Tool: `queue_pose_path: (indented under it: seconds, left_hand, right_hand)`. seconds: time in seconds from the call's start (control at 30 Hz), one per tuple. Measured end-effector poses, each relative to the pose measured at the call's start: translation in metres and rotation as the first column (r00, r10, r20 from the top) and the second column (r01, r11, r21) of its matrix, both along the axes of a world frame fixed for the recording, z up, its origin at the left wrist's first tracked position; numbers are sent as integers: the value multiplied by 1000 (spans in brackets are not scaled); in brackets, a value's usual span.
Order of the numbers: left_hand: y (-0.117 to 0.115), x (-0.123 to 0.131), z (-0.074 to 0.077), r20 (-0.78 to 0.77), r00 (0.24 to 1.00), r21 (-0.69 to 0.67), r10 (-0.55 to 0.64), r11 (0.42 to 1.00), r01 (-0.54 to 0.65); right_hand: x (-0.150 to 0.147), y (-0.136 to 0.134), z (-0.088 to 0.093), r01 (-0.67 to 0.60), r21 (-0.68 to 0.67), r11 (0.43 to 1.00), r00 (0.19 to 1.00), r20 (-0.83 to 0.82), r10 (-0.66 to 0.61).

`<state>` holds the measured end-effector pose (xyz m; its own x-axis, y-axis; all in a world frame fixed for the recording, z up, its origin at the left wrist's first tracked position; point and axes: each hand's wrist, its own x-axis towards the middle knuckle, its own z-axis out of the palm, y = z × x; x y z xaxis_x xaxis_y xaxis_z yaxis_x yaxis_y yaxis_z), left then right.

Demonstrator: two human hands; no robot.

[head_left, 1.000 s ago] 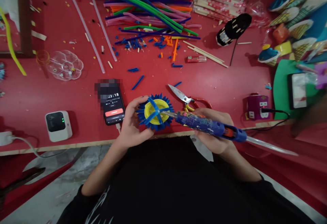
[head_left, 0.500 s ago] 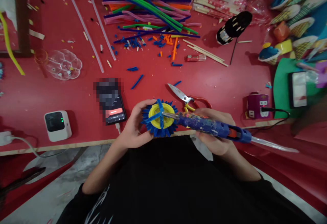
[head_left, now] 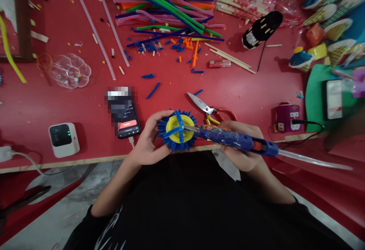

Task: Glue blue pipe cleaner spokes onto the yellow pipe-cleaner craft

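Observation:
My left hand (head_left: pixel 152 139) grips the left side of a round yellow piece (head_left: pixel 172 125) ringed with blue spiky strips (head_left: pixel 168 143). Blue strips cross over its yellow middle. In my right hand (head_left: pixel 245 158) is a paint-stained blue hot glue gun (head_left: pixel 225 137), its metal tip at the crossing of the strips. A clear glue stick (head_left: pixel 313 160) juts out of its back end toward the right. Just beyond the right hand lie scissors (head_left: pixel 209 110) with red and yellow handles, on the red table.
A phone (head_left: pixel 128 118) and a white device with green lights (head_left: pixel 64 139) lie on the left. Coloured pipe-cleaner-like sticks (head_left: pixel 171 10) and blue and orange scraps (head_left: pixel 178 46) are at the back. A purple power socket (head_left: pixel 288 118) and a black figure (head_left: pixel 262 29) stand on the right.
The glue stick's free end has swung further right and the gun has shifted very slightly. Both hands keep their hold, and the gun's tip stays at the crossed strips.

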<state>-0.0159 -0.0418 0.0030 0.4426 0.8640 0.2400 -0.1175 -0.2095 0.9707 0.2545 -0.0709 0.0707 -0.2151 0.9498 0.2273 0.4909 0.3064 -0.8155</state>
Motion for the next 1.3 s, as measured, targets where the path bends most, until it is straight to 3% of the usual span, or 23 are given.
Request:
queue_pose_path:
  seconds: [0.2, 0.87, 1.07, 1.3]
  left_hand:
    - [-2, -3, -1, -73, 997, 25, 6, 1000, -4]
    - [-4, -7, -6, -87, 996, 39, 20, 999, -16]
    - [-3, -6, -6, -117, 993, 37, 21, 999, -16]
    - [-5, -10, -5, -167, 985, -11, 35, 999, -38]
  right_hand:
    - [8, -1, 3, -15, -29, 999, 999, 49, 16]
    - [16, -4, 5, -49, -82, 995, 996, 71, 55]
    - [21, -5, 2, -23, -55, 998, 993, 114, 29]
    - [24, -6, 6, 14, -139, 990, 995, 102, 0]
